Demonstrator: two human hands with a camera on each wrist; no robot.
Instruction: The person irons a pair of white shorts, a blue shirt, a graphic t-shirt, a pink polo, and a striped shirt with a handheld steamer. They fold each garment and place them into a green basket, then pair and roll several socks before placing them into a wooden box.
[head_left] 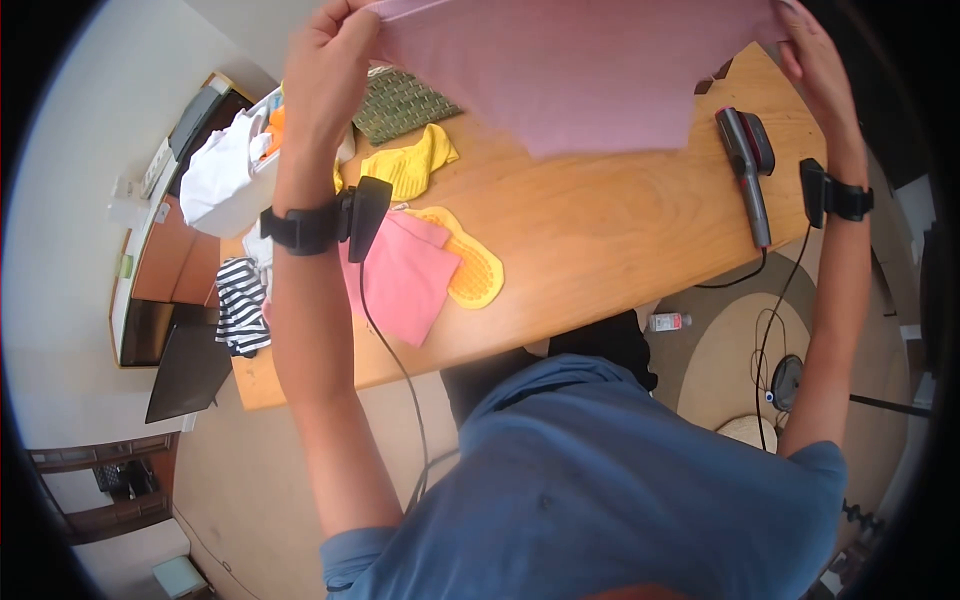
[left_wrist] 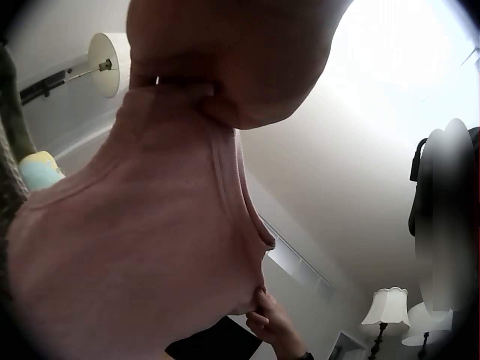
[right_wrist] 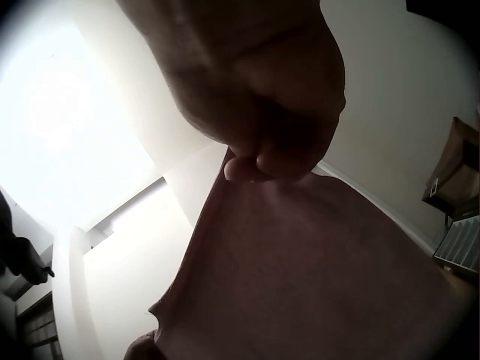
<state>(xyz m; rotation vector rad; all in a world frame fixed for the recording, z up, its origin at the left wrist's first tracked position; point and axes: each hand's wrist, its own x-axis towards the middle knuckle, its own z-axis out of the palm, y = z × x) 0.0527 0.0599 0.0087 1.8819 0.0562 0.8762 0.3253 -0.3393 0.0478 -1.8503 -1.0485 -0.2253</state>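
A mauve-pink garment is stretched between my two raised hands, its lower part hanging over the wooden table. My left hand pinches one upper corner. At the opposite corner, my right hand grips the cloth with curled fingers. Hemmed, curved edges of the garment show in the left wrist view, and the far hand appears at its lower end. In the right wrist view the cloth hangs taut below the curled right fingers. The garment's top edge is partly cut off in the head view.
On the table lie a pink cloth, a yellow bumpy pad, a yellow knit piece and a green woven basket. A corded grey handheld appliance lies right. A white bin of clothes and striped fabric sit left.
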